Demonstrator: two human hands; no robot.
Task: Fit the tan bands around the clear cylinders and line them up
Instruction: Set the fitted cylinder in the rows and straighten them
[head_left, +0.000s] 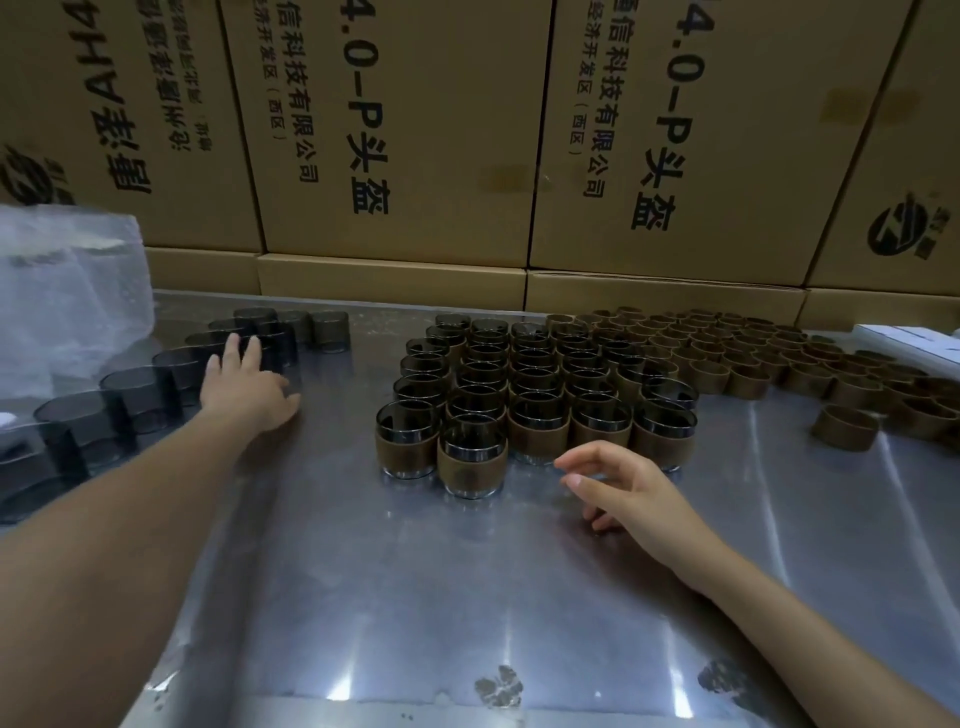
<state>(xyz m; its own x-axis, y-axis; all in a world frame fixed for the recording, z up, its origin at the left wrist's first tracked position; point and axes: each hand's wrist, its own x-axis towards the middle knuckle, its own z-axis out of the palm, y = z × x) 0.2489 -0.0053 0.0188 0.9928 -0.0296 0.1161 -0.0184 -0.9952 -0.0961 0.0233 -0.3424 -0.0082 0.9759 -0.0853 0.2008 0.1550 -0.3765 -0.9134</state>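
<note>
a metal worktable (467, 597) seen from above and behind the person's two bare forearms. the left hand (244, 387) reaches forward and to the left, fingers spread and fairly straight, resting against the row of bare clear cylinders (156, 384) that runs diagonally from the near left edge toward the far middle. it seems to touch the glass rather than grip it, though the fingertips blur into the dark cylinders, so a light hold cannot be ruled out. the right hand (628, 493) hovers low over the table with fingers loosely curled and holding nothing, just in front of the block of banded cylinders (524, 400), which stand upright in neat rows at the centre. the loose tan bands (753, 353) lie in a wide cluster to the far right, well apart from both hands; one stray band (845, 427) sits nearer, off to the right of the right hand. the next cylinder lies directly under the left hand, its axis upright, while the bands lie to the right and ahead, closer to the right hand. cardboard boxes (415, 130) line the back.
</note>
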